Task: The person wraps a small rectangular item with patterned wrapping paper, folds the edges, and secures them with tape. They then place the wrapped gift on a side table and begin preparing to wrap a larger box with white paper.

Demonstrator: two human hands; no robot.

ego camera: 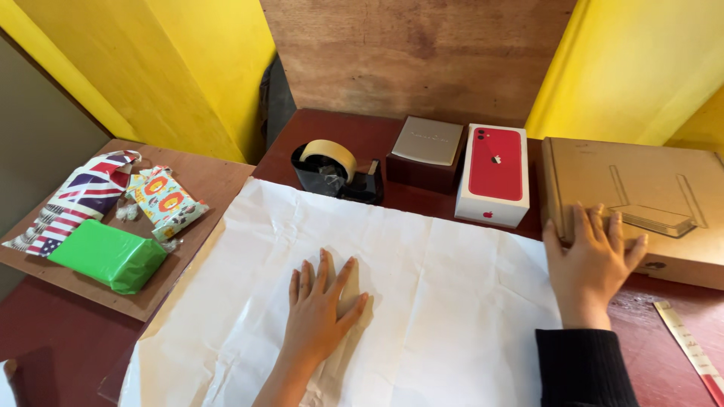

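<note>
A large creased sheet of white paper (pixel 422 301) is spread over the dark red table. My left hand (pixel 320 309) lies flat on the middle of the sheet, fingers spread, holding nothing. My right hand (pixel 592 260) rests palm down on the near left corner of a flat brown cardboard box (pixel 641 203) at the right, fingers spread over its lid and thumb on its left side. A black sleeve covers my right forearm.
Behind the sheet stand a black tape dispenser (pixel 339 172) with a tan roll, a small dark box with a grey lid (pixel 426 151) and a white box with a red phone picture (pixel 494 175). A wooden board (pixel 196 226) at left holds three wrapped parcels. A ruler (pixel 690 343) lies at right.
</note>
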